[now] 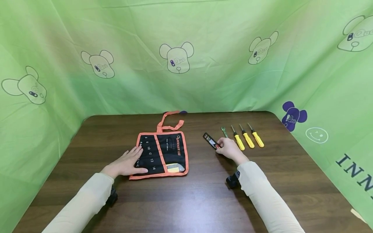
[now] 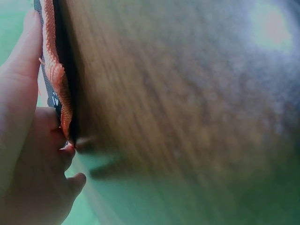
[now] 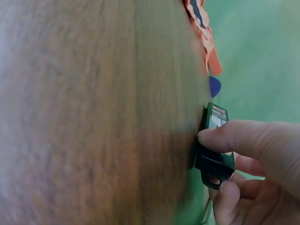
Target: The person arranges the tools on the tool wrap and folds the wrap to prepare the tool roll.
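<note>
A black tool pouch point(image 1: 172, 145) with orange edging and printed size numbers lies flat, a yellow-grey utility knife point(image 1: 175, 167) in its lower right pocket. My left hand point(image 1: 126, 163) rests with extended fingers on the pouch's left side; the left wrist view shows the hand point(image 2: 28, 126) beside the orange edging point(image 2: 58, 79). To the right of the pouch, my right hand point(image 1: 230, 149) pinches the near end of a small black case point(image 1: 211, 140). In the right wrist view, thumb and fingers of the hand point(image 3: 262, 159) grip that case point(image 3: 214, 159), which has a holed tab.
Beyond the right hand lies a green wrench point(image 1: 224, 131). Right of it are several yellow-handled screwdrivers point(image 1: 248, 140) in a row. The pouch's orange strap point(image 1: 172, 126) extends toward the table's back edge. A green printed curtain point(image 1: 204, 87) stands behind the wooden table point(image 1: 198, 200).
</note>
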`<state>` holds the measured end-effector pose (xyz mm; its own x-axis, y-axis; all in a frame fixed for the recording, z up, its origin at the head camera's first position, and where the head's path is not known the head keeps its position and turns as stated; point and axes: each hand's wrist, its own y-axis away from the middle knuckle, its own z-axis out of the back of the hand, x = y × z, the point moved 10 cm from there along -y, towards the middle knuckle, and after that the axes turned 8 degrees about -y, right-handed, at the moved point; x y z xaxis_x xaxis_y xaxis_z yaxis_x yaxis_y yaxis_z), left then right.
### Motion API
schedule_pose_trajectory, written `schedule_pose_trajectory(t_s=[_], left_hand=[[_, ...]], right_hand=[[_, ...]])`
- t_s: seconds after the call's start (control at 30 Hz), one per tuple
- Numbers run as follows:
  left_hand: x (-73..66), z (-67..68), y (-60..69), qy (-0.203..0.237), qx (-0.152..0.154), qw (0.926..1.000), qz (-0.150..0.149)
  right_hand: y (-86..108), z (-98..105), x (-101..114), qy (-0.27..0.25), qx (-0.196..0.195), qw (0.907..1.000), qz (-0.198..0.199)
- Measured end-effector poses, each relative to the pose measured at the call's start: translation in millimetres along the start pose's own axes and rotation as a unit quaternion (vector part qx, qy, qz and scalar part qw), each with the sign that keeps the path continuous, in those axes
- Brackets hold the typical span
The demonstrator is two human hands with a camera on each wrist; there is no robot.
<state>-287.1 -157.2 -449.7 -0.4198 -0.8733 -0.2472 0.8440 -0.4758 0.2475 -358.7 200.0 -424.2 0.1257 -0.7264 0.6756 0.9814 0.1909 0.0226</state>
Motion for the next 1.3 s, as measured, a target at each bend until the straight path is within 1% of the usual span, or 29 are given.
schedule_pose_trajectory(t_s=[0.07, 0.1, 0.13, 0.2, 0.27, 0.3, 0.33, 0.43, 0.53, 0.73, 0.87, 1.3], left_hand=[[0.0, -0.2, -0.2, 0.001, 0.0, 1.0, -0.001], [-0.3, 0.1, -0.3, 0.003, -0.001, 1.0, -0.003], [0.0, -0.1, -0.3, 0.003, -0.001, 1.0, -0.002], [0.4, -0.3, -0.2, 0.002, 0.0, 1.0, 0.001], [-0.1, -0.2, 0.2, 0.003, -0.001, 1.0, -0.002], [-0.1, -0.2, 0.3, 0.002, -0.001, 1.0, -0.001], [0.3, -0.5, 0.5, 0.001, 0.0, 1.0, 0.0], [-0.3, -0.3, 0.7, 0.0, -0.001, 1.0, -0.003], [-1.0, 0.3, 0.7, 0.003, -0.002, 1.0, -0.005], [-0.1, 0.0, 0.0, 0.001, -0.002, 1.0, -0.004], [-0.9, 1.0, 0.3, 0.005, -0.005, 1.0, -0.006], [1.0, -0.5, -0.3, 0.004, 0.001, 1.0, 0.003]], right_hand=[[0.8, -2, 1, -0.032, 0.013, 0.9994, 0.006], [1.4, -2, 3, -0.051, 0.016, 0.9984, 0.02], [2.0, -2, 3, -0.066, 0.021, 0.9974, 0.021], [2.8, -3, 4, -0.091, 0.029, 0.9952, 0.021], [2.9, -3, 1, -0.103, 0.029, 0.9943, 0.01], [3.0, -3, 0, -0.106, 0.028, 0.9939, 0.004], [3.0, -4, -2, -0.105, 0.029, 0.9939, -0.013], [2.7, -3, -3, -0.103, 0.029, 0.994, -0.022], [1.9, -3, -3, -0.108, 0.032, 0.9934, -0.022], [-0.4, -3, -1, -0.145, 0.04, 0.9885, -0.012], [-1.9, -3, 2, -0.156, 0.043, 0.9867, -0.01], [-6.6, 0, 37, -0.155, 0.058, 0.9861, 0.013]])
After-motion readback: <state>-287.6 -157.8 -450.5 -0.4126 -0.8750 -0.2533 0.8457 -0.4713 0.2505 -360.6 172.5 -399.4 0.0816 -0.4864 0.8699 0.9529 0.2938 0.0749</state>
